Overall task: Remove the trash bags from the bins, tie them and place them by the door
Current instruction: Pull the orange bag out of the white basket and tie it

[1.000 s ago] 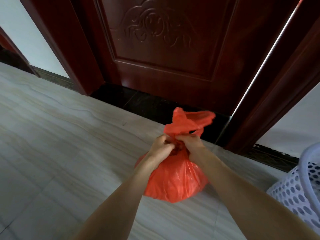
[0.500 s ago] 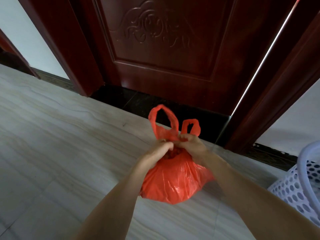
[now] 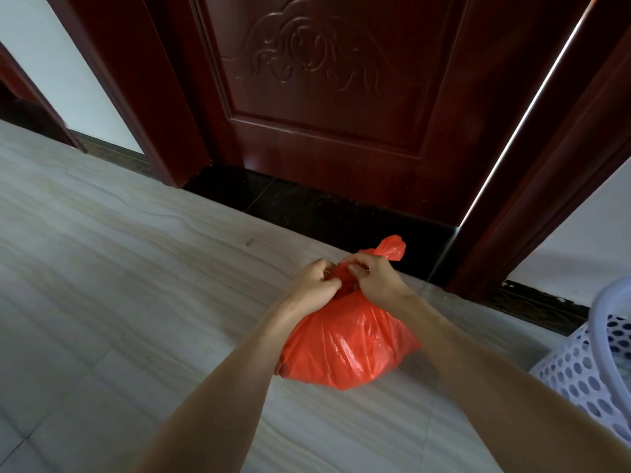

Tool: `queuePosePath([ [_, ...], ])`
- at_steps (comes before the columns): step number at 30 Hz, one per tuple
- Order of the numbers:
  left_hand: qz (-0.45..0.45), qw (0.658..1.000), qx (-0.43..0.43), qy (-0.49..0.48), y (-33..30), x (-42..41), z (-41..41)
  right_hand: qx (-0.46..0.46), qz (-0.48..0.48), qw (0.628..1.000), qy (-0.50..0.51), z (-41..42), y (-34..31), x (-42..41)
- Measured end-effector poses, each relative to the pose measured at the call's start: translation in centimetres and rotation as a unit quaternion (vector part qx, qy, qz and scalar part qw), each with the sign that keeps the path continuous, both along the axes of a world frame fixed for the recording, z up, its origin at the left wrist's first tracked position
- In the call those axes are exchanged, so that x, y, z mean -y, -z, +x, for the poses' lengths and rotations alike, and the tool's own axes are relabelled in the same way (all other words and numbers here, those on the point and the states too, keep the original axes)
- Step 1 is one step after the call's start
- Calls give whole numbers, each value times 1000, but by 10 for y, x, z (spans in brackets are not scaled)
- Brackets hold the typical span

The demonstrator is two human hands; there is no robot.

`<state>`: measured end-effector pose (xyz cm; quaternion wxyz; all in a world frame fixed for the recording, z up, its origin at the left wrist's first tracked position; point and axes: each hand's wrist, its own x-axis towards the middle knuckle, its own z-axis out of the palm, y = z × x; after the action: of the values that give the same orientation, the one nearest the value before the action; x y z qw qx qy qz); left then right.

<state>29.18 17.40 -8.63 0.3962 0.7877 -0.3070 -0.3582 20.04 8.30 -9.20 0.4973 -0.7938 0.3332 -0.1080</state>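
Observation:
A full orange-red trash bag [image 3: 345,343] sits on the pale floor just in front of the dark red door [image 3: 327,97]. My left hand [image 3: 312,283] and my right hand [image 3: 374,279] meet at the bag's gathered neck, and each pinches the plastic there with curled fingers. One orange handle end [image 3: 392,249] sticks out past my right hand toward the door. The knot itself is hidden between my fingers.
A white perforated plastic bin [image 3: 594,363] stands at the right edge. A black threshold strip [image 3: 307,206] runs under the door, which stands ajar with a bright gap [image 3: 522,121] on its right. Dark red door frames stand on both sides.
The two handle loops that stood up above my hands have been pulled down into the neck; only one short end sticks out now. Both hands stayed at the bag's top.

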Motion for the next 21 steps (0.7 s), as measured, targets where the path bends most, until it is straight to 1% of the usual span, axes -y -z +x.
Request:
queuePosePath([
  [2, -35, 995, -72, -52, 2, 1, 0, -1, -15, 1000, 0, 0, 0, 1],
  [4, -99, 973, -178, -105, 4, 0, 3, -9, -19, 1000, -15, 0, -2, 2],
  [5, -122, 960, -226, -112, 5, -2, 3, -21, -13, 999, -26, 0, -2, 3],
  [6, -129, 953, -256, -103, 6, -4, 3, -37, -6, 999, -36, -1, -2, 3],
  [8, -110, 957, -261, -59, 7, -8, 2, -74, -9, 996, -47, -2, -2, 5],
  [10, -81, 971, -226, -17, 8, -11, 4, -110, -14, 992, -66, -3, -4, 7],
  [11, -69, 979, -194, 1, 9, -12, 6, -128, -9, 989, -74, -4, -4, 8],
  [12, -58, 988, -143, 17, 10, -13, 9, -147, 4, 986, -82, -5, -3, 10],
  [13, -48, 995, -85, 32, 12, -14, 12, -154, 42, 984, -79, -7, -1, 11],
  [14, -42, 998, -32, 46, 13, -15, 13, -145, 102, 982, -65, -10, 1, 11],
  [16, -64, 995, 44, 66, 14, -16, 12, -93, 234, 967, -39, -14, 1, 10],
  [17, -85, 992, 70, 68, 13, -16, 10, -64, 283, 956, -38, -17, -1, 11],
  [19, -108, 985, 118, 67, 12, -14, 6, -8, 382, 923, -43, -22, -5, 11],
  [21, -116, 981, 139, 66, 14, -10, 5, 38, 465, 883, -49, -29, -8, 13],
])
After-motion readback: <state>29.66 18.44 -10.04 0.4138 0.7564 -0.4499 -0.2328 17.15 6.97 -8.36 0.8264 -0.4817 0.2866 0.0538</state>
